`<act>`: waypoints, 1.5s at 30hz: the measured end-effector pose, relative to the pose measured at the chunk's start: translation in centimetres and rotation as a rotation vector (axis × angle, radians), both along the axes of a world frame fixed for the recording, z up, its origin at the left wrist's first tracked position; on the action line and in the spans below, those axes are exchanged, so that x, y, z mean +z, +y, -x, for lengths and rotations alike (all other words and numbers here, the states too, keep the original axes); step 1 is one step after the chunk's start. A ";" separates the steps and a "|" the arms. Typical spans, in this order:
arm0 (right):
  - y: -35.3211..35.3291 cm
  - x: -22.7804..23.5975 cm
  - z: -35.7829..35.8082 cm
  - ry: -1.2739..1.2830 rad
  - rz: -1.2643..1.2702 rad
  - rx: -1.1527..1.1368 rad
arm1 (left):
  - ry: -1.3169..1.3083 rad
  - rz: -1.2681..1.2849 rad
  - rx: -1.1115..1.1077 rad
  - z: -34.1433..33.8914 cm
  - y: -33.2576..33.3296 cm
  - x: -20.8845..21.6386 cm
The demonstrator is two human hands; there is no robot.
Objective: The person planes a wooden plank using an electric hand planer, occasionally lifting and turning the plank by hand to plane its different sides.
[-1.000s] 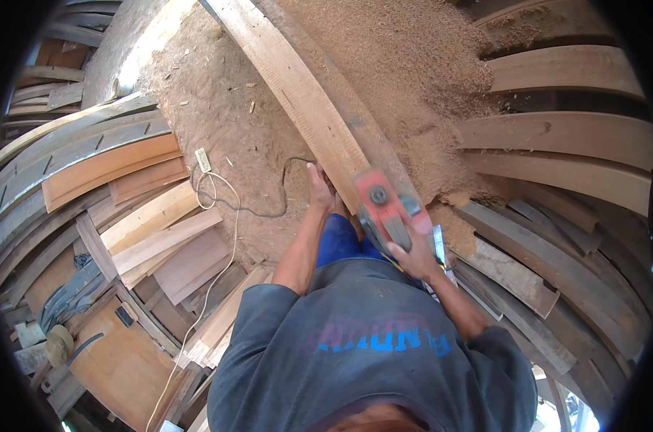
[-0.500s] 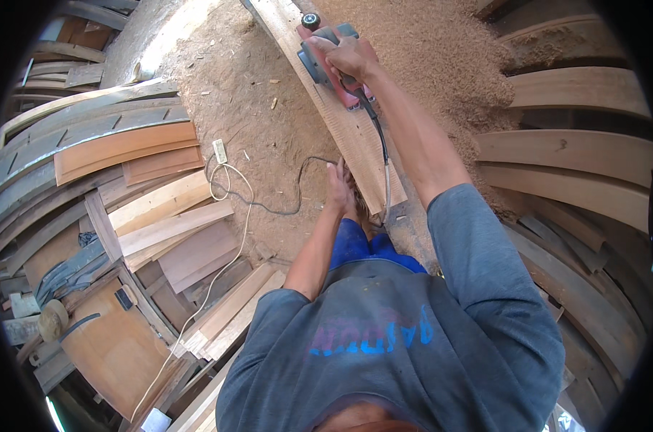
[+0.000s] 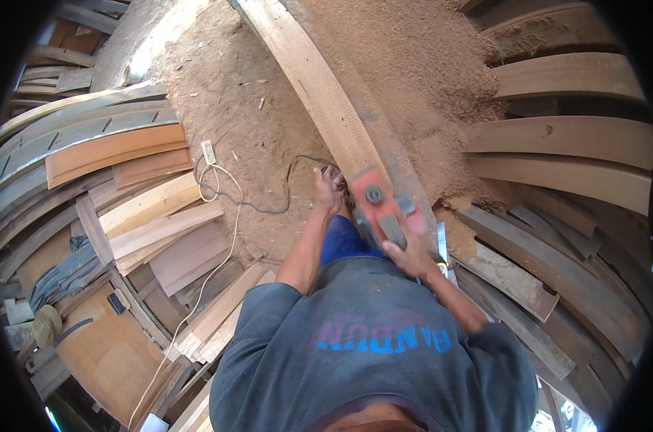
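Note:
My right hand (image 3: 411,252) is wrapped around the grey handle of a red electric planer (image 3: 372,189), close to my body. The planer, slightly blurred, is over the near end of a long wooden board (image 3: 308,75). That board runs away to the far left, its upper face marked with fine cross ripples. My left hand (image 3: 328,191) is beside the board's left edge, thumb and fingers apart and somewhat curled. A dark cord (image 3: 289,186) reaches the spot by its fingertips; whether the hand touches it is hidden. The planer hides the board's near end.
Wood shavings (image 3: 420,79) cover the ground right of the board. Stacked planks (image 3: 564,140) line the right side. More boards (image 3: 164,227) lie at left, near a white extension socket (image 3: 208,152) with a pale cable (image 3: 233,237) trailing toward me.
My right hand has pulled the planer from farther along the board back to its near end, bending the arm. My left hand has shifted slightly left and stays beside the board.

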State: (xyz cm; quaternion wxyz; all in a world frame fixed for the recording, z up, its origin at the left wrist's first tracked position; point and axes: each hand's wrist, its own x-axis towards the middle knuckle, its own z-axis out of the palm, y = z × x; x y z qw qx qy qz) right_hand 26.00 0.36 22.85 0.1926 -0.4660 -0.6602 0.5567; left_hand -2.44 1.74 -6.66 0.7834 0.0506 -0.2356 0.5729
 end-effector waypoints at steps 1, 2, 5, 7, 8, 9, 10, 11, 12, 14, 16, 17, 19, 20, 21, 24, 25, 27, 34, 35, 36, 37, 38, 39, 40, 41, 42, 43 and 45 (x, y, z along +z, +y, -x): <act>-0.1 -0.1 -0.4 -0.012 0.005 -0.009 | -0.012 0.005 -0.009 -0.3 -0.2 -0.6; -0.2 0.2 -0.7 -0.082 0.122 -0.033 | 0.183 0.186 -0.012 -0.7 -0.4 -0.4; 3.3 -0.6 1.1 -0.088 0.200 -0.205 | 0.662 0.765 -0.047 -6.8 3.5 7.3; 8.4 -0.5 4.5 -0.036 0.148 -0.185 | 0.983 1.176 0.009 -7.2 4.3 11.7; 11.0 -1.3 6.0 -0.044 0.058 -0.157 | 1.053 1.039 0.062 -7.0 4.1 12.3; 13.8 -1.7 7.5 -0.066 0.065 -0.155 | 1.119 0.896 0.110 -6.8 4.3 12.7; 16.6 -1.1 10.5 -0.056 0.067 -0.118 | 0.679 0.620 0.129 -4.1 2.5 8.0; 19.1 0.7 14.7 -0.039 0.059 -0.053 | 0.307 0.351 0.032 0.1 -0.3 4.0; 22.5 -0.3 14.7 -0.115 0.052 -0.088 | 0.699 0.682 0.004 -3.4 1.3 5.9; 28.0 -0.2 16.6 -0.076 0.044 -0.113 | 1.188 1.021 -0.002 -5.6 2.7 8.4; 30.8 1.8 18.0 -0.059 -0.014 -0.112 | 1.183 1.023 0.014 -6.1 3.1 9.7; 31.7 2.6 18.4 -0.064 -0.062 -0.110 | 1.171 1.043 0.013 -6.5 2.9 10.3; 32.7 1.5 17.3 -0.134 -0.074 -0.076 | 1.204 1.028 0.000 -7.8 3.4 12.2; 30.8 2.6 16.5 -0.195 -0.078 -0.115 | 1.230 1.053 -0.007 -7.8 2.9 12.7; 29.2 3.8 15.1 -0.258 -0.084 -0.162 | 1.223 1.053 0.011 -7.8 2.1 12.9; 25.1 -0.6 7.2 -0.067 0.210 -0.315 | 1.213 0.880 0.039 -8.7 2.6 12.9; 22.7 -1.3 4.1 0.127 0.223 -0.395 | 1.278 0.891 0.001 -8.9 2.9 13.6; 17.6 0.1 0.6 0.123 0.260 -0.441 | 1.344 0.899 -0.013 -8.8 3.2 12.9; 5.5 0.2 -7.4 0.121 0.362 -0.701 | 1.622 0.776 0.093 -7.7 3.2 13.2; 4.5 0.0 -8.2 0.128 0.357 -0.705 | 1.612 0.846 0.093 -7.3 3.2 14.1; 3.6 -0.1 -8.6 0.112 0.376 -0.691 | 1.622 0.734 0.091 -6.1 3.1 14.4; 2.9 -0.2 -8.8 0.097 0.395 -0.675 | 1.625 0.743 0.100 -5.2 2.4 14.8; 2.2 -0.1 -9.2 0.099 0.395 -0.681 | 1.823 0.727 0.056 -5.1 2.4 17.3; 1.7 0.2 -9.1 0.097 0.386 -0.670 | 2.024 0.709 0.018 -4.9 2.4 19.6; 1.5 0.3 -8.9 0.097 0.374 -0.658 | 2.029 0.708 0.027 -4.8 2.2 20.8; 1.4 0.2 -8.5 0.103 0.373 -0.649 | 2.124 0.685 0.218 -4.9 1.5 21.7; 1.3 0.1 -8.0 0.110 0.411 -0.611 | 2.208 0.656 0.415 -4.9 0.9 22.2; 1.3 0.0 -7.6 0.116 0.447 -0.574 | 2.209 0.659 0.426 -5.1 0.8 22.3; 1.5 -1.7 -7.7 0.067 0.487 -0.501 | 2.428 0.727 0.457 -6.2 1.1 22.6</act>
